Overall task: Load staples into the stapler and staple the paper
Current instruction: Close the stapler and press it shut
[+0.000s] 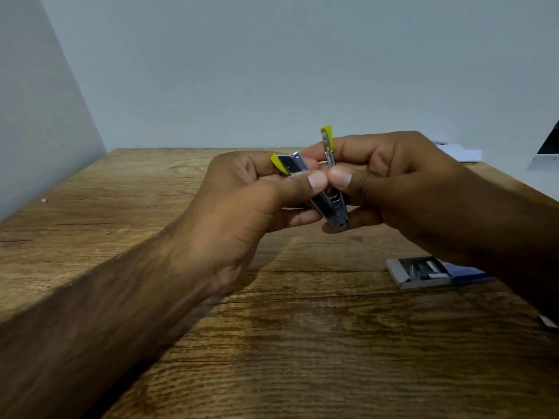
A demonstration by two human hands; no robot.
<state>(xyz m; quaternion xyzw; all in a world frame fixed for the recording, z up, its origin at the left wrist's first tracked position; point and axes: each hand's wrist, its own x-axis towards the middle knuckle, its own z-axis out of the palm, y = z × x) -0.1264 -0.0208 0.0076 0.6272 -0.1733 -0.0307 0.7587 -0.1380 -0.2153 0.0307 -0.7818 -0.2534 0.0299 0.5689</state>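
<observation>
A small metal stapler (332, 207) with yellow-green tips is held above the wooden table, hinged open in a V. My left hand (242, 207) grips its lower arm, thumb on top. My right hand (393, 176) pinches the raised upper arm, whose yellow tip points upward. An open box of staples (419, 272) lies on the table below my right wrist, with loose staple strips inside. White paper (462, 152) lies at the far right edge of the table, partly hidden behind my right hand.
The wooden table (272, 343) meets a grey wall at the back and a light panel on the left. A small pale speck (44, 200) lies near the left edge. A dark object (547, 146) stands at the far right.
</observation>
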